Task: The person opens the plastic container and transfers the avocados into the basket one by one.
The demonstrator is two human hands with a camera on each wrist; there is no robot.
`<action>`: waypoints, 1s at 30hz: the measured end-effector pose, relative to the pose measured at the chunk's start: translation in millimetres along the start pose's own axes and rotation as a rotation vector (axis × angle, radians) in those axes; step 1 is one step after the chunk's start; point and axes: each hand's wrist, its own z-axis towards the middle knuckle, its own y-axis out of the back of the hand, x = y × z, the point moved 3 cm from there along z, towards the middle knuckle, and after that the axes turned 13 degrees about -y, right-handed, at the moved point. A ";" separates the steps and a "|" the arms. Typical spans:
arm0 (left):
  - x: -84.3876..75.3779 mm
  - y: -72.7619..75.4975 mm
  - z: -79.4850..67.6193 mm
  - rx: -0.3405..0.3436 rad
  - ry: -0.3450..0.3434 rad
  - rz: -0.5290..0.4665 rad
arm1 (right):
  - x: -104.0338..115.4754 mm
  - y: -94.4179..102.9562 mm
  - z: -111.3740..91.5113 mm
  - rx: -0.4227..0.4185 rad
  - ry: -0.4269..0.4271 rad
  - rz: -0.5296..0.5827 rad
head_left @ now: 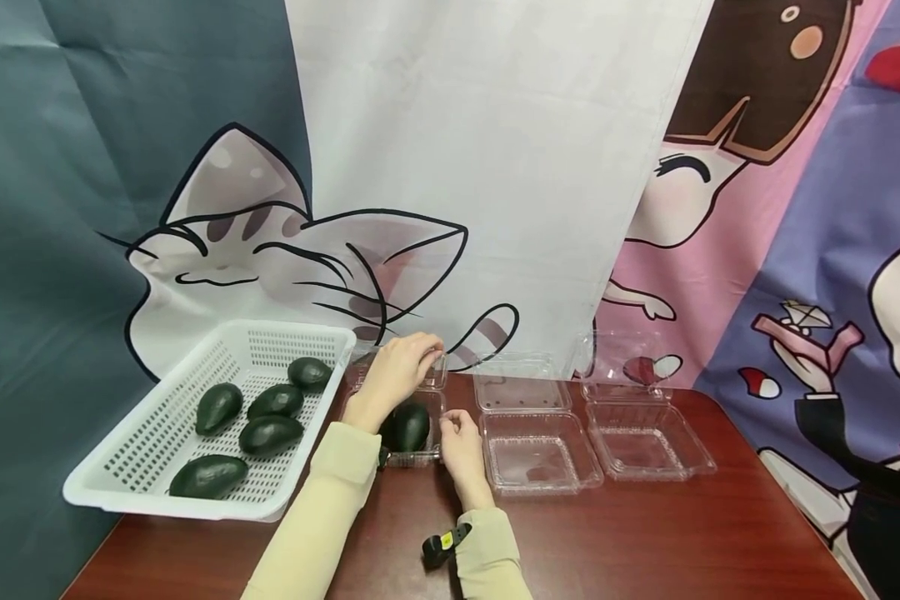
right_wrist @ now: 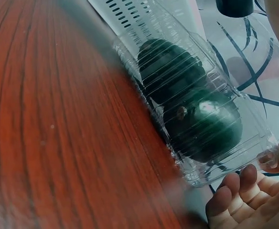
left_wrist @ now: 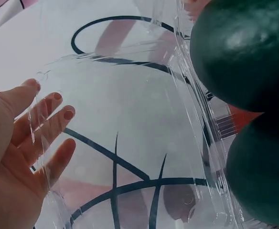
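My left hand [head_left: 399, 373] is at the raised lid of the leftmost clear plastic clamshell container [head_left: 437, 408]. In the left wrist view, its loosely extended fingers [left_wrist: 58, 112] overlap the outer edge of the transparent lid [left_wrist: 130, 105], thumb apart from them. My right hand [head_left: 461, 454] pinches that container's near right corner, thumb on one side of the rim and fingertips [right_wrist: 248, 177] on the other. Two dark green avocados [right_wrist: 206, 126] lie side by side inside the base; the left arm partly hides one in the head view.
A white perforated basket [head_left: 93, 471] with several avocados [head_left: 208, 477] stands on the left. To the right are two more clamshell containers, one in the middle [head_left: 495, 479] and one farther right [head_left: 686, 467], lids raised. A printed cloth [head_left: 495, 167] hangs behind the brown table [head_left: 645, 542].
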 end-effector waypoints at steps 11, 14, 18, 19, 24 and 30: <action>19.3 -8.8 17.5 0.002 0.005 -0.057 | -2.6 0.1 -1.0 -0.095 0.027 -0.126; 25.5 -13.3 23.4 -0.011 -0.001 -0.063 | -3.6 -1.5 -1.6 -0.104 0.016 -0.145; 33.1 -19.0 30.5 -0.003 0.011 -0.025 | -4.6 -3.5 -1.5 -0.118 0.004 -0.153; 34.7 -20.0 31.5 0.005 0.022 0.004 | -4.6 -3.9 -1.4 -0.122 0.005 -0.153; 44.8 -25.0 33.4 0.072 0.108 0.164 | -4.5 -5.6 -0.4 -0.121 0.019 -0.143; 55.6 -36.1 33.5 0.175 0.150 0.157 | -4.3 -4.7 2.5 -0.115 0.037 -0.142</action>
